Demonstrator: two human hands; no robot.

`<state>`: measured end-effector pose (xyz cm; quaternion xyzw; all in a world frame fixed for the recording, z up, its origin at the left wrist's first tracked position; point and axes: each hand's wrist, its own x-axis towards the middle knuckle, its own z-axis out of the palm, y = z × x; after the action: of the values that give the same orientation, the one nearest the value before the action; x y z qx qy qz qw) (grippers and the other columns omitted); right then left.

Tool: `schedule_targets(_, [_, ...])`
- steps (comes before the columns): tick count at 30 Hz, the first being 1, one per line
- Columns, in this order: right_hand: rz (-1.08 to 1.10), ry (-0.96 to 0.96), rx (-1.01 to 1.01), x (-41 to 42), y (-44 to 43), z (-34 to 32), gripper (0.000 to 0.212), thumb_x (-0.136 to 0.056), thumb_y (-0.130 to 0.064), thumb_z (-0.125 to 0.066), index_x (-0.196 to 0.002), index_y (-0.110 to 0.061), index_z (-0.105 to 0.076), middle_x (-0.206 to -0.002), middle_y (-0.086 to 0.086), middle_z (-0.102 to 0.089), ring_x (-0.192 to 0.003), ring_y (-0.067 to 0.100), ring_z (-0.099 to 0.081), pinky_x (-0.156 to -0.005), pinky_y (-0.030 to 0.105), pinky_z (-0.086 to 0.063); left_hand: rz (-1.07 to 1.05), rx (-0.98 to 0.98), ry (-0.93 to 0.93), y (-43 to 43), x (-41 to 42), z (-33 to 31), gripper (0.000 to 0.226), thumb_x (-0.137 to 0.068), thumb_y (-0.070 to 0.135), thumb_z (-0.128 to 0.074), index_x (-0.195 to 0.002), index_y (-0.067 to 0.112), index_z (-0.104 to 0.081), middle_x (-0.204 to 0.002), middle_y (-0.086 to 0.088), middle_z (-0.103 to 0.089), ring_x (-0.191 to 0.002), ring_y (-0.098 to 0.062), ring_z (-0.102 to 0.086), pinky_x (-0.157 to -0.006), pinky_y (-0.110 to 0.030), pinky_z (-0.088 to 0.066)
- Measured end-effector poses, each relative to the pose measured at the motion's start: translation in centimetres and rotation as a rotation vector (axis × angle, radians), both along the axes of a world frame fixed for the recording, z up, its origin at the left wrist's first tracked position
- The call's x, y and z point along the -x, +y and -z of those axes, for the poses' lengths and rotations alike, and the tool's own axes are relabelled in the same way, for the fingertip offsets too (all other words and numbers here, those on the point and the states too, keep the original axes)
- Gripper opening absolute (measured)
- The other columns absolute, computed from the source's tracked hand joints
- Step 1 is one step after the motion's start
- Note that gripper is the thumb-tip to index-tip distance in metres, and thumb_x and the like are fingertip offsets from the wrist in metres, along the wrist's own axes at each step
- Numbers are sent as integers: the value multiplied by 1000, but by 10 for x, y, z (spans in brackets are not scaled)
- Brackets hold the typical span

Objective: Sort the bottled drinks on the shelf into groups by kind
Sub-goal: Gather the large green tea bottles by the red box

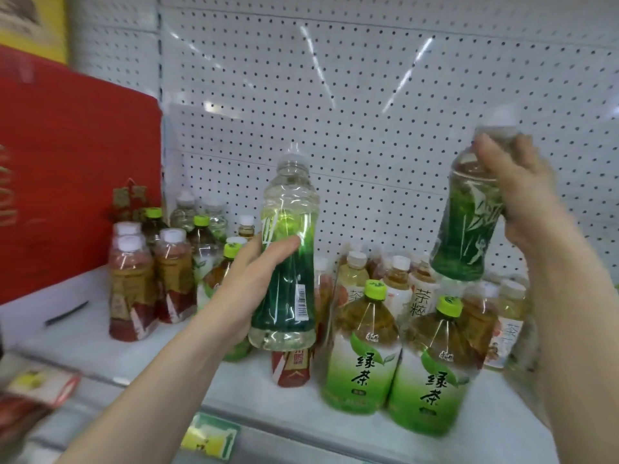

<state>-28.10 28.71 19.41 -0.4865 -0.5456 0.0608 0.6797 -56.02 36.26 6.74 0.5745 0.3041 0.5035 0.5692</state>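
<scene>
Two green-sleeved bottles off the shelf (83,333), one per hand — left hand (254,279) curled round the waist of the upright bottle (288,229) above the shelf's middle, right hand (522,189) clamped on the shoulder of the tilted bottle (465,229) over the right end. Best stood together on bare shelf toward the left front edge, clear of the green tea pair (361,363) and red-labelled bottles (134,289) — bases flat before letting go.

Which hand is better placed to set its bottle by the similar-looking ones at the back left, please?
Left hand: its green bottle is upright and nearer those bottles; the right hand is farther.
</scene>
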Motion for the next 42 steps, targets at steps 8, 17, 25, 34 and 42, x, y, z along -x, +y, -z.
schedule_targets(8, [-366, 301, -156, 125, 40, -19, 23, -98, -38, -60, -116, -24, -56, -120, 8, -66, -103, 20, -72, -90, 41, -59, -103, -54, -108, 14, 91, 7, 73, -71, 62, -73, -126, 17, -58, -99, -8, -75, -85, -25, -74, -74, -42, -59])
schedule_targets(17, [-515, 280, 165, 265, 117, 57, 18, -95, -32, -64, -109, -20, -61, -89, 3, -74, -85, 22, -71, -86, 45, -56, -353, -189, 86, 64, 224, 32, 57, -64, 69, -68, -114, 42, -61, -112, 12, -71, -107, -14, -67, -91, -44, -52])
schedule_targets(25, [-221, -74, 409, 306, 137, 126, 97, -65, -85, -65, -142, -28, -51, -142, -5, -58, -131, 17, -54, -110, 50, -44, -450, -196, 351, 110, 255, 73, 47, -83, 41, -72, -123, 28, -50, -121, 4, -59, -112, -19, -56, -95, -42, -46])
schedule_targets(34, [-241, 2, 367, 304, 151, 125, 29, -87, -44, -70, -113, -34, -66, -109, -13, -74, -104, 8, -69, -101, 44, -52, -474, -109, 303, 131, 263, 95, 71, -87, 14, -70, -148, 23, -33, -140, 4, -48, -126, -13, -45, -106, -37, -37])
schedule_targets(42, [-288, 189, 217, 283, 167, 63, 25, -90, -35, -71, -112, -23, -67, -104, 3, -75, -93, 22, -73, -78, 37, -58, -710, -542, 515, 113, 259, 60, 82, -88, 14, -69, -155, 22, -21, -158, 0, -23, -142, -5, -21, -116, -17, -15])
